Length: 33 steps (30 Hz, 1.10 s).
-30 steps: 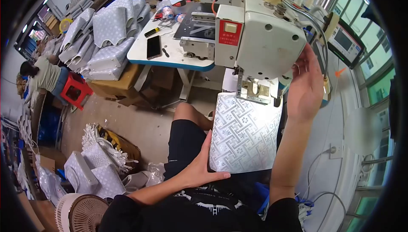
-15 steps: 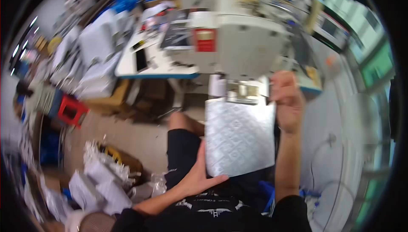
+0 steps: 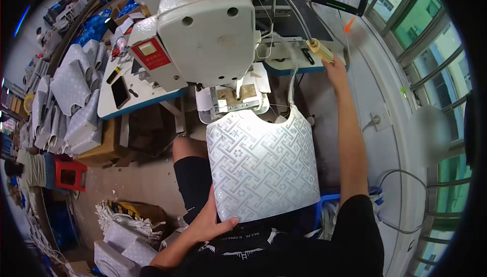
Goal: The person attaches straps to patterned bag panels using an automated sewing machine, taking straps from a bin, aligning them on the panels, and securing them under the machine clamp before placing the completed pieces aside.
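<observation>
1. Silvery-white patterned handbag body (image 3: 266,168) lies on the near side of the sewing machine (image 3: 210,38), its far edge at the metal clamp plate (image 3: 236,108) and its near part above the person's lap.
2. Left hand (image 3: 207,223) is closed on the near left corner, thumb across the upper face, fingers mostly hidden; the grip probably supports the overhanging part and stops it swinging aside.
3. Right hand (image 3: 336,71), well apart from the left, is wrapped round the yellowish end of what looks like a gooseneck lamp (image 3: 320,51); the bendable metal neck presumably lets it be aimed.
4. Smartphone (image 3: 120,92) and yellow-and-black utility knife (image 3: 113,75) lie on the white table (image 3: 107,107) at left, apparently placed within reach but away from the needle area.
5. The handbag body looks glossy, with interlocking grey bars and small flowers. Its far edge dips in a smooth curved cut-out, its near edge runs slightly slanted, and glare washes out the print near the cut-out.
</observation>
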Available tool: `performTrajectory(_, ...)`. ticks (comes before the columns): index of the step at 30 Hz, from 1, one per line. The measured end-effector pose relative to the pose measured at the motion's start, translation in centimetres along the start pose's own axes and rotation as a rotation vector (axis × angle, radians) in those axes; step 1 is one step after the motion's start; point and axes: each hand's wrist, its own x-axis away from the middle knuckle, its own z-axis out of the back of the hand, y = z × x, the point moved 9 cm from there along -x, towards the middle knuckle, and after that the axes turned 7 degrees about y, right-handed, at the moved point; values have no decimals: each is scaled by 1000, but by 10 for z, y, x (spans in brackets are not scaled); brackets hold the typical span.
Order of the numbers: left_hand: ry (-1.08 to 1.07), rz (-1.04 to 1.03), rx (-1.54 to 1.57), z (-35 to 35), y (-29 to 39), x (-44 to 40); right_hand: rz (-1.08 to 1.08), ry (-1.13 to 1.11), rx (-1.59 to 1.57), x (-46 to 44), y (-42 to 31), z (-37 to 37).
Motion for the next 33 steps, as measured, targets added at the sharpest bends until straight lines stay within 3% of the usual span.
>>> performTrajectory(5, -37, -14, -44, 3, 15, 11, 260, -100, 264, -37, -3, -39)
performTrajectory(8, -58, -26, -43, -7, 20, 6, -191, -261, -173, -7, -25, -61)
performTrajectory(9, -108, -33, 14, -18, 20, -2, -193, -265, -174, -7, -22, -63)
performTrajectory(12, -214, -55, 120, -44, 18, -27, 252, -234, 89, -23, -33, -57)
performTrajectory(13, -235, -67, 79, -49, 17, -33, 251, -228, 89, -38, -18, -57)
performTrajectory(16, -293, -71, -5, -62, -2, -48, 605, -158, 375, -64, 14, -63)
performTrajectory(19, -261, -20, 191, -64, -30, -72, 413, -139, 522, -61, 24, -76)
performTrajectory(23, -233, 67, 310, -65, -29, -70, 344, -94, 746, -70, 27, -84)
performTrajectory(31, -246, 46, 289, -60, -33, -72, 431, -138, 831, -62, 19, -92)
performTrajectory(33, -253, 41, 264, -55, -36, -71, 588, -52, 639, -44, 21, -71)
